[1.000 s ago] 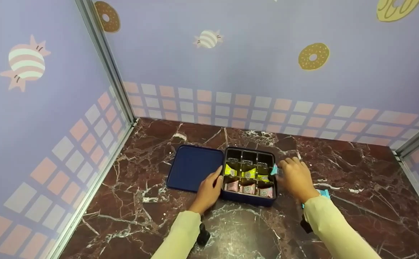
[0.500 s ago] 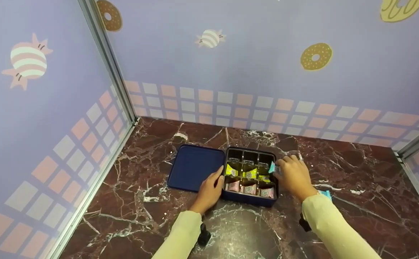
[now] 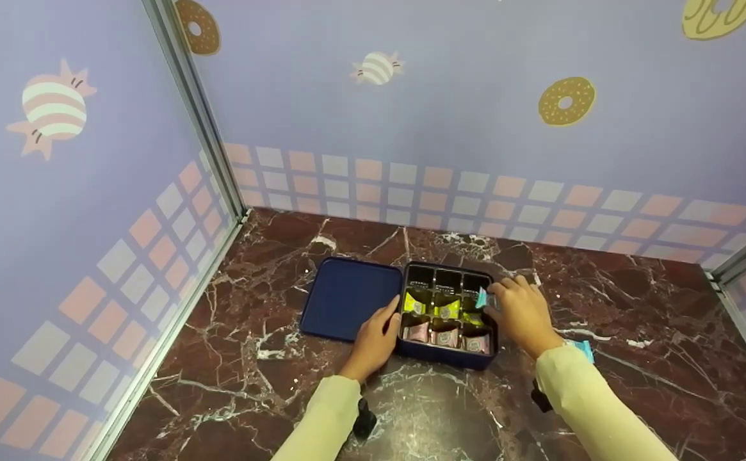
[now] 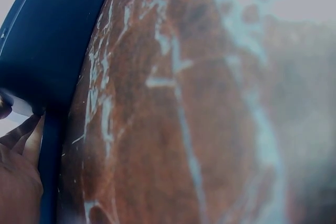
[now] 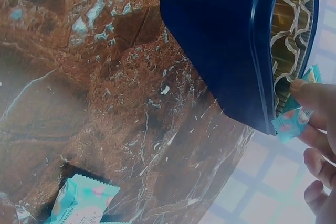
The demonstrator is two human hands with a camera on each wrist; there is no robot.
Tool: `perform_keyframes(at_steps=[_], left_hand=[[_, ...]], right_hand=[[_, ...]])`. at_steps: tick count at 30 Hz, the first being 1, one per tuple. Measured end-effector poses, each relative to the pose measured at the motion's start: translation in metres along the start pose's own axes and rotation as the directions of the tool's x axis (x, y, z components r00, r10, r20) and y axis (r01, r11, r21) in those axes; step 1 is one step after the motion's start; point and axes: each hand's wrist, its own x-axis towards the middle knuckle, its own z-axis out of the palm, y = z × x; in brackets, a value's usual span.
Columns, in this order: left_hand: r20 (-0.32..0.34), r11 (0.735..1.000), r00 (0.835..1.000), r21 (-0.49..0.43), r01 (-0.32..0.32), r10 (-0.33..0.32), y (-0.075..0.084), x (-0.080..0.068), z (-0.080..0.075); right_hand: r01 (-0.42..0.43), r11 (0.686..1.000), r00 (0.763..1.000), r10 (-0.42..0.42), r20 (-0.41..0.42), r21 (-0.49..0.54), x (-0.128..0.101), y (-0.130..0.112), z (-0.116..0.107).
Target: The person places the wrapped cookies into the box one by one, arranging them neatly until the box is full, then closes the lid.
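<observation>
A dark blue box (image 3: 446,357) with a divided insert stands mid-table in the head view. Yellow-green wrapped candies (image 3: 445,309) fill its middle row, and pink wrapped candies (image 3: 445,337) sit in the front row. My right hand (image 3: 525,314) pinches a light blue wrapped candy (image 3: 481,298) between thumb and fingers, over the box's right rim near the back compartment. In the right wrist view this candy (image 5: 294,121) overlaps the rim's corner. Along the box's left side my left hand (image 3: 374,342) rests with fingers extended, touching the wall.
The blue lid (image 3: 350,301) lies flat against the box's left side. More light blue wrapped candy (image 5: 86,200) lies on the marbled table (image 3: 270,397), partly hidden behind the right sleeve in the head view. Patterned panels (image 3: 437,121) enclose the table's back and sides.
My right hand has moved slightly left, bringing the pinched candy from beside the box to over its right rim. The left hand stays at the box's left side.
</observation>
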Motion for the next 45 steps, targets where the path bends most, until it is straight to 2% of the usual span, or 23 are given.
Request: perform_keyframes(at_steps=[18,29,45], left_hand=[[0.012,1.0,1.0,0.002,0.007,-0.007,0.0,0.001,0.001],[0.028,0.999,0.999,0.01,0.035,-0.036,0.001,0.0,0.001],[0.003,1.0,1.0,-0.001,0.006,-0.006,0.001,-0.001,0.001]], right_hand=[[0.024,1.0,0.999,-0.023,-0.041,0.009,0.006,-0.003,0.008],[0.009,0.997,0.997,-0.003,-0.072,0.073,0.01,-0.005,0.012],[0.016,0.993,0.993,-0.002,-0.118,0.118,0.015,-0.003,0.023]])
